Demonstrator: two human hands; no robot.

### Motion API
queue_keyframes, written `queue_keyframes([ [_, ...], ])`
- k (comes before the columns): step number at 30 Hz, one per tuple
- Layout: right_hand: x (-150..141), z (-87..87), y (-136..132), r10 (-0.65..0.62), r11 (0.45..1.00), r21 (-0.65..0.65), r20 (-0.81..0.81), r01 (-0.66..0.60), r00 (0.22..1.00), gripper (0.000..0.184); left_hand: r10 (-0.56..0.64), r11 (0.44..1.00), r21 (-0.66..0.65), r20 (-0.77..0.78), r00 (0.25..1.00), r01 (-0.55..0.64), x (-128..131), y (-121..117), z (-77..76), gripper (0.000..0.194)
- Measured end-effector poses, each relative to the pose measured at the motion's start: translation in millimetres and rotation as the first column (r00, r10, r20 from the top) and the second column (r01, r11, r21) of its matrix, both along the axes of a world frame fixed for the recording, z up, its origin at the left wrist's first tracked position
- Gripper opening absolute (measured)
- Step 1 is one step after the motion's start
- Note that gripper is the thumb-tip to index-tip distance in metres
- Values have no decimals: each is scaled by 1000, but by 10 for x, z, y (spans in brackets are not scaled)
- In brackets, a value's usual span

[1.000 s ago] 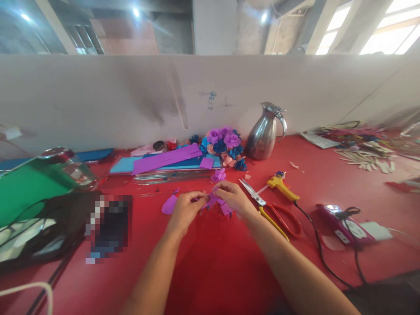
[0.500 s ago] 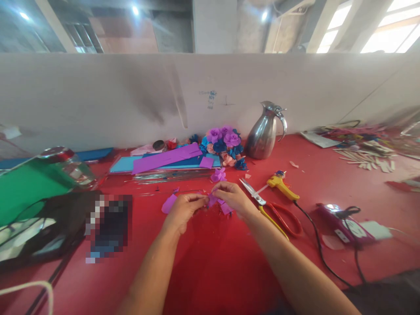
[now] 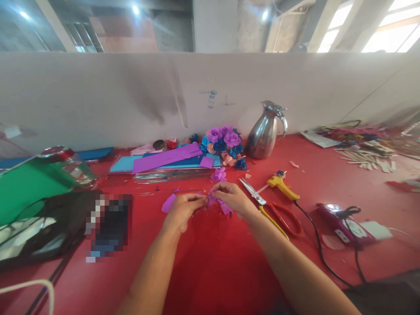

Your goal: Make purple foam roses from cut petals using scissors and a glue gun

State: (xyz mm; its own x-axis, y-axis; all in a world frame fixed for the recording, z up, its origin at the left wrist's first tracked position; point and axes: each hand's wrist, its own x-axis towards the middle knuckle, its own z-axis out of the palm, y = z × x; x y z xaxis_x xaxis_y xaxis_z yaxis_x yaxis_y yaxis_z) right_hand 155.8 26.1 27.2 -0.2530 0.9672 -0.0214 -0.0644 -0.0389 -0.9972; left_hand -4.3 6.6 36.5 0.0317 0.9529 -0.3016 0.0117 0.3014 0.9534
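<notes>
A small purple paper piece (image 3: 211, 198) is pinched between my two hands above the red table. My left hand (image 3: 187, 208) is closed, thumb and forefinger on the paper's left side. Closed as well, my right hand (image 3: 229, 197) grips it from the right; its exact shape is partly hidden by the fingers. Loose purple paper (image 3: 169, 204) lies left of my left hand, and a purple square (image 3: 225, 208) sits just under my right hand. Beyond the hands rests a finished-looking purple paper flower (image 3: 218, 174).
Open scissors (image 3: 257, 197) and a yellow glue gun (image 3: 282, 186) lie right of my hands. Behind are paper strips (image 3: 167, 158), a bunch of paper flowers (image 3: 226, 142) and a steel jug (image 3: 262, 133). A power socket (image 3: 349, 227) with cables lies right, a jar (image 3: 70, 168) left.
Both hands stay in nearly the same place. The fingers of my right hand shift slightly on the purple paper piece.
</notes>
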Motion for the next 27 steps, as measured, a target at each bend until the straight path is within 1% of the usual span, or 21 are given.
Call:
queue_keyframes([
  [7, 5, -10, 7, -13, 1000, 19, 47, 12, 999, 10, -10, 1000, 21, -36, 999, 10, 3, -6, 10, 30],
  [10, 21, -28, 22, 3, 1000, 30, 48, -5, 999, 12, -37, 999, 25, -22, 999, 38, -10, -12, 19, 30],
  [14, 49, -23, 38, 0, 999, 37, 56, -2, 998, 13, -78, 997, -10, 9, 997, 78, -27, -12, 29, 31],
  [21, 77, 61, 18, 18, 1000, 14, 87, -19, 996, 12, -71, 997, -4, 29, 997, 71, -48, 6, 26, 27],
  [27, 87, 86, -7, 30, 1000, 1, 69, -30, 997, 12, -57, 998, -7, 34, 998, 57, -45, 2, 51, 20],
])
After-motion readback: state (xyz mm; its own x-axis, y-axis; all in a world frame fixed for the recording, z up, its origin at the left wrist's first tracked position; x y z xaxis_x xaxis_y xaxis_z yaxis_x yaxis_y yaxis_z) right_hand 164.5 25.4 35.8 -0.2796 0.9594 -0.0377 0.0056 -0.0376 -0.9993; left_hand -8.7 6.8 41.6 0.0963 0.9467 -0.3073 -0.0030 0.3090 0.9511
